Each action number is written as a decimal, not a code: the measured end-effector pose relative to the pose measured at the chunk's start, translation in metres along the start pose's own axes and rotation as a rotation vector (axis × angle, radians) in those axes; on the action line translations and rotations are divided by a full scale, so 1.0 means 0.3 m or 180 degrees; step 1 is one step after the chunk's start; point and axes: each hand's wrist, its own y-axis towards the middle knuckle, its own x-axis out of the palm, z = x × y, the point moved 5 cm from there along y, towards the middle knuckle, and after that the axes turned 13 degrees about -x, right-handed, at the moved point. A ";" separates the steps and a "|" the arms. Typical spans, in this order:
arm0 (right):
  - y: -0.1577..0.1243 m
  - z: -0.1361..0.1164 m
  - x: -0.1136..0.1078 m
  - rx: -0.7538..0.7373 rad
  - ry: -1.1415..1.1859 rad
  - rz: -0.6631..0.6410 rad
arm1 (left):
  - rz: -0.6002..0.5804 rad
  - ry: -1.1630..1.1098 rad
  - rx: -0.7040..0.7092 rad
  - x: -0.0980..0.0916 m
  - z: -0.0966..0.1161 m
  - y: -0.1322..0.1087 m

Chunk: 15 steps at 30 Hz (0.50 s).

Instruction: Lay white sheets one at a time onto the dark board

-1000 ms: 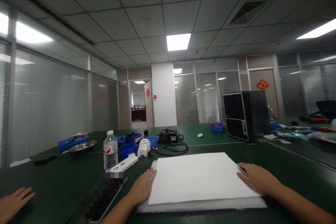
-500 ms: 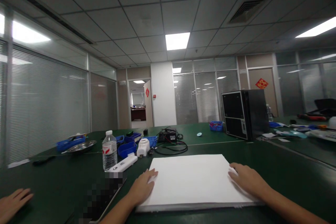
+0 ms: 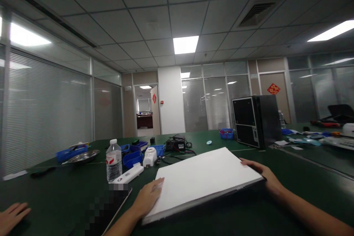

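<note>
A thick, flat white rectangular slab [image 3: 199, 180], which could be a stack of paper or a flat box, lies tilted on the green table with its right side raised. My right hand [image 3: 262, 175] grips that raised edge, fingers on the far corner and the palm against the side. At the opposite edge, my left hand [image 3: 149, 197] holds the left side, its fingers over the top surface. What is under the slab cannot be seen. Close to my left forearm is a dark, pixelated flat object [image 3: 107, 210] with a light rim.
Another person's hand [image 3: 13, 215] rests on the table [image 3: 55, 195] at far left. Beyond stand a water bottle [image 3: 113, 162], a white stick-shaped device [image 3: 129, 174], blue bins [image 3: 132, 158], a white plug-in device [image 3: 149, 156], black cables [image 3: 177, 143] and a black computer case [image 3: 256, 121].
The slab's right side has risen off the table, so it now slants. My right hand has shifted from lying on the edge to gripping the side. My left hand stays at the left edge.
</note>
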 end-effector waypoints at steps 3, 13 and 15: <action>0.002 0.011 -0.002 -0.0095 0.0099 0.0213 | 0.0038 -0.0292 0.0050 -0.019 0.004 0.014; 0.013 0.067 -0.101 0.0065 -0.0026 0.0843 | -0.0025 -0.0442 0.0646 -0.081 0.081 -0.060; 0.011 0.059 -0.110 0.0035 -0.0246 0.0929 | 0.0041 -0.0394 0.0794 -0.088 0.105 -0.078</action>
